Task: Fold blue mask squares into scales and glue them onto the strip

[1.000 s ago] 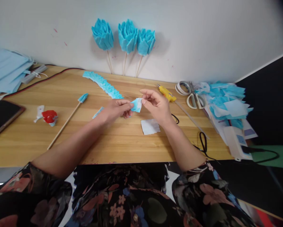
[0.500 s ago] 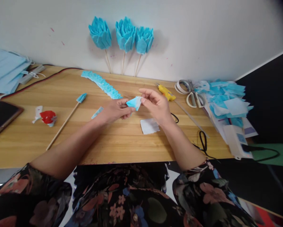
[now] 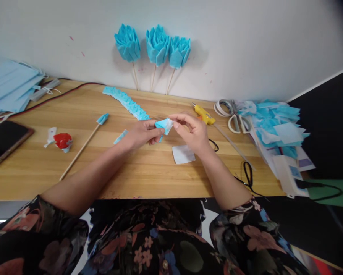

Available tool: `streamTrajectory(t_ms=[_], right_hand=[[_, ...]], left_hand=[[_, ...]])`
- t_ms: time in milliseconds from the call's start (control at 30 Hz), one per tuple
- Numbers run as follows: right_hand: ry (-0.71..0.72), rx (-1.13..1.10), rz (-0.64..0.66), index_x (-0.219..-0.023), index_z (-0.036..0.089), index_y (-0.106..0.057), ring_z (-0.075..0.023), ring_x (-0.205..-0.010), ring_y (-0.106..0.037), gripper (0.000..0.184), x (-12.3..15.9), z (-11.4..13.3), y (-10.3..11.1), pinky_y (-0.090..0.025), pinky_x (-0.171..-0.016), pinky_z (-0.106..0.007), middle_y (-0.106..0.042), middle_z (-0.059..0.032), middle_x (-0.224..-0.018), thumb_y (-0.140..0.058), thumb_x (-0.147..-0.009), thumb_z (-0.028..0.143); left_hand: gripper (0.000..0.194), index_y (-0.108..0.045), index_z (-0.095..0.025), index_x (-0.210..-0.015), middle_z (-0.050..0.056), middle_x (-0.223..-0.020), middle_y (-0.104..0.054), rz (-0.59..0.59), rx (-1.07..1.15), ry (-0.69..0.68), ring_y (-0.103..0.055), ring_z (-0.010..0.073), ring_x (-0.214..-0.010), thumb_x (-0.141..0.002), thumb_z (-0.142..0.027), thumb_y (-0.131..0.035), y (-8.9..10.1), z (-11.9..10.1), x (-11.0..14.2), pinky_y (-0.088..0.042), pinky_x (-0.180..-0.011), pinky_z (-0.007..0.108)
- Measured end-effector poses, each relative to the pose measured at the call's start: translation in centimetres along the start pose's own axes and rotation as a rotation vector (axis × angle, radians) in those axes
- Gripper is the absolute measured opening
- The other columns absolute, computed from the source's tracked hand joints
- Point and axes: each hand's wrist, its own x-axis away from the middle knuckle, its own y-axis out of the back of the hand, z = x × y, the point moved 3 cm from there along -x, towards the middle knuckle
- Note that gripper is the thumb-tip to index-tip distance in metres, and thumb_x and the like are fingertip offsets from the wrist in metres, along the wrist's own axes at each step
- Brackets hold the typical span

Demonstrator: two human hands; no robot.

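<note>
Folded blue-and-white piece (image 3: 164, 125), pinched from both sides between the two hands, over the wooden table (image 3: 148, 175). On the yellow glue gun (image 3: 205, 115), just beyond the right hand (image 3: 191, 131), a small marking too tiny to read; likewise unreadable, the blue label (image 3: 295, 172) on the white box (image 3: 283, 172), well right of that hand.

In the nearly closed left hand (image 3: 144, 134), the left end, thumb on top, fingers curled beneath. In the right hand, the white corner, between thumb and forefinger, other fingers loosely bent. Both forearms bare below floral sleeves (image 3: 39, 233), angled forward and inward.

Below the right wrist, a white sheet (image 3: 183, 154); beside the left wrist, a short blue strip (image 3: 120, 136). Beyond the left hand, a pleated blue strip (image 3: 125, 102); farther beyond both, against the wall, three blue flowers (image 3: 157, 44) on sticks. Well left of the left hand, a blue-tipped stick (image 3: 82, 148).
</note>
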Motion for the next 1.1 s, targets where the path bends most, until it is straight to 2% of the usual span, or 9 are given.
streamTrajectory(t_ms=[200,300,400,500,667,900,1100], right_hand=[[-0.112,-0.115,0.053,-0.105,0.025,-0.069,-0.0188,-0.102,-0.066,0.019,0.1,-1.2,-0.4,-0.056,-0.087,-0.036,-0.071,-0.0033,-0.11,-0.064,-0.091,0.037],[-0.143,-0.163,0.049,-0.11,0.025,-0.064,-0.0187,-0.105,-0.064,0.027,0.0,-1.5,-0.6,-0.056,-0.085,-0.033,-0.069,-0.0034,-0.109,-0.067,-0.087,0.038],[-0.2,-0.234,0.088,-0.124,0.026,-0.057,-0.0169,-0.097,-0.066,0.042,0.1,-1.6,-0.8,-0.055,-0.079,-0.031,-0.069,-0.003,-0.106,-0.068,-0.085,0.038],[-0.223,-0.268,0.134,-0.131,0.026,-0.054,-0.0146,-0.087,-0.065,0.048,0.1,-1.6,-0.9,-0.055,-0.077,-0.031,-0.067,-0.0016,-0.101,-0.067,-0.086,0.035],[-0.237,-0.229,0.152,-0.132,0.027,-0.055,-0.0127,-0.076,-0.06,0.049,0.2,-1.7,-1.0,-0.053,-0.073,-0.031,-0.064,0.0011,-0.094,-0.066,-0.084,0.028],[-0.242,-0.22,0.134,-0.128,0.028,-0.058,-0.0131,-0.075,-0.059,0.046,0.1,-1.4,-0.9,-0.053,-0.073,-0.03,-0.061,0.0017,-0.091,-0.063,-0.083,0.023],[-0.233,-0.213,0.141,-0.129,0.028,-0.058,-0.0144,-0.078,-0.061,0.044,0.1,-1.3,-0.8,-0.054,-0.074,-0.031,-0.065,0.0004,-0.094,-0.063,-0.085,0.026]], left_hand=[[0.021,-0.056,-0.018,-0.069,-0.002,-0.06,-0.057,0.007,-0.053,-0.024,-0.051,0.0084,-0.054,-0.081,-0.031,-0.067,-0.1,-0.3,0.3,-0.041,-0.053,0.022],[0.019,-0.058,-0.018,-0.072,-0.002,-0.061,-0.058,0.012,-0.097,-0.029,-0.051,0.0086,-0.054,-0.081,-0.031,-0.067,-0.3,-0.4,0.4,-0.042,-0.054,0.022],[0.017,-0.059,-0.017,-0.075,-0.002,-0.06,-0.058,0.011,-0.136,-0.035,-0.052,0.0092,-0.055,-0.081,-0.031,-0.067,-0.3,-0.4,0.4,-0.043,-0.054,0.022],[0.017,-0.059,-0.018,-0.076,-0.003,-0.06,-0.057,0.014,-0.176,-0.055,-0.052,0.0095,-0.055,-0.081,-0.032,-0.067,-0.4,-0.3,0.3,-0.041,-0.053,0.021],[0.019,-0.058,-0.017,-0.075,-0.003,-0.058,-0.055,0.03,-0.194,-0.096,-0.049,0.0085,-0.053,-0.082,-0.032,-0.066,-0.5,-0.2,0.2,-0.038,-0.051,0.021],[0.019,-0.058,-0.018,-0.074,-0.002,-0.06,-0.057,0.04,-0.171,-0.093,-0.05,0.0087,-0.054,-0.083,-0.033,-0.065,-0.5,-0.6,0.3,-0.04,-0.053,0.022],[0.016,-0.059,-0.018,-0.078,-0.002,-0.061,-0.058,0.027,-0.162,-0.1,-0.052,0.0098,-0.056,-0.083,-0.031,-0.066,-0.4,-0.4,0.3,-0.041,-0.055,0.022]])
